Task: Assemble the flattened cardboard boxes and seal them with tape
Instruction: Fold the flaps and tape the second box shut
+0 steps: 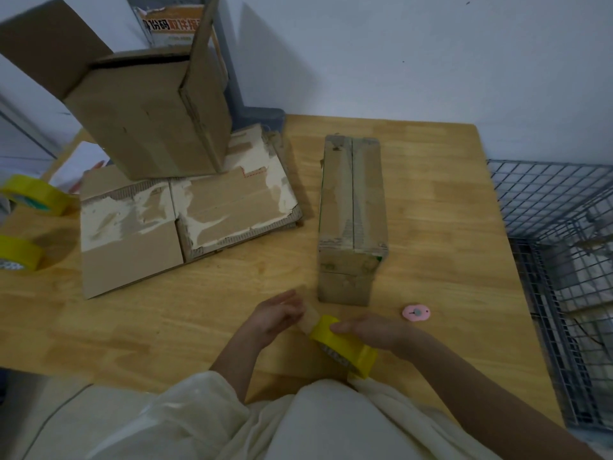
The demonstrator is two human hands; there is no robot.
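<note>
Pale wall stood behind a wooden desk (431,200), with a wire cage off its right edge. At the near edge the right hand (371,330) gripped a yellow tape roll (345,346), fingers curled over its top rim. The left hand (275,313) sat just to the left of the roll, its fingers curled round what looked like a pulled-out tape strip (310,318); the pinch itself was too blurred to confirm.

The roll probably weighed little and felt stiff, with a slick outer face, so a hold across the rim or through the core would serve best. The strip would be thin, sticky on one side and quick to fold on itself, so it wanted tension and a hold only at the very end.

Just beyond both hands, nearer the right one, stood the narrow cardboard box (353,207), closed flaps up with an open seam along the top. It looked light and fairly stiff yet worn, likely to slide if pressed from one side. A pink cutter (417,312) lay just past the right hand. Farther left of the left hand lay flattened boxes (185,210) with an open box (149,117) on them, and well left were two spare tape rolls (33,194)
</note>
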